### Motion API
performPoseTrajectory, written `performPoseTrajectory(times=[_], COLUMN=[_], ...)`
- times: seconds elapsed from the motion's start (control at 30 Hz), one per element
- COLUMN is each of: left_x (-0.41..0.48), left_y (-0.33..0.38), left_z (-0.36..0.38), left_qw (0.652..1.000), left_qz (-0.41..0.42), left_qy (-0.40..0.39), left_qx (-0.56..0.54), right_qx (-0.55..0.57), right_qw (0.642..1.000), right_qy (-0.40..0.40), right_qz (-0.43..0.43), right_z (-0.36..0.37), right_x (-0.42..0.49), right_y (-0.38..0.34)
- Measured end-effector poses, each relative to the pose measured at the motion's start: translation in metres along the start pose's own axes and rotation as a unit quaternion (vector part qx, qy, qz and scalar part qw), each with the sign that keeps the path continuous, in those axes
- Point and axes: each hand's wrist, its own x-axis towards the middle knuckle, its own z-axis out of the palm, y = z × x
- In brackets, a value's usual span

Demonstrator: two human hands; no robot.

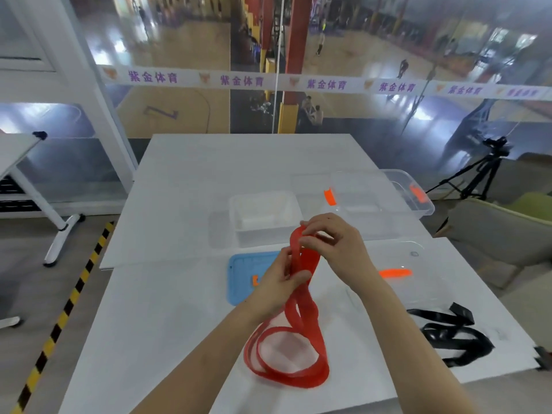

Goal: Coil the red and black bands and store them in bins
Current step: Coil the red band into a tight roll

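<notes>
**White table by the glass wall: red band up in both hands**

Behind the table runs a glass wall, with sports courts beyond it. Starting at the left, a blue lid lies flat, and behind it sits a white bin, open at the top. Now the left hand: its fingers are curled round the gathered strands of the red band, just over the lid's near corner. The band climbs from there to a fold on top, while its lower loops droop onto the table. The right hand pinches that top fold between thumb and fingertips. The band looks soft, light and rubbery, and likely to spring open if released. The best grip is probably where the strands bunch, with the flat faces kept stacked. Further right, a clear bin with orange clips waits at the back. A clear lid lies in front of it. The black band sprawls in a loose heap by the table's right edge, untouched.
</notes>
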Motion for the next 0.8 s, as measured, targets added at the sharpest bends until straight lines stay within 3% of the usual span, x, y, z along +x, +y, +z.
performPoseTrajectory(times=[0.13, 0.43, 0.67, 0.8], left_x=[0.011, 0.016, 0.020, 0.015], left_y=[0.005, 0.017, 0.036, 0.050], left_z=[0.006, 0.030, 0.035, 0.034], left_qw=[0.998, 0.994, 0.960, 0.937], left_qz=[-0.022, -0.024, -0.007, -0.006], left_qy=[0.055, 0.099, 0.185, 0.148], left_qx=[0.006, -0.041, -0.211, -0.317], right_qx=[0.039, 0.049, 0.053, 0.068], right_qw=[0.997, 0.988, 0.989, 0.990], right_qy=[0.021, 0.080, 0.052, -0.025], right_qz=[0.061, 0.119, 0.128, 0.124], right_z=[-0.014, -0.029, -0.020, -0.006], right_x=[-0.006, -0.022, -0.044, -0.054], right_y=[0.012, 0.042, 0.053, 0.053])
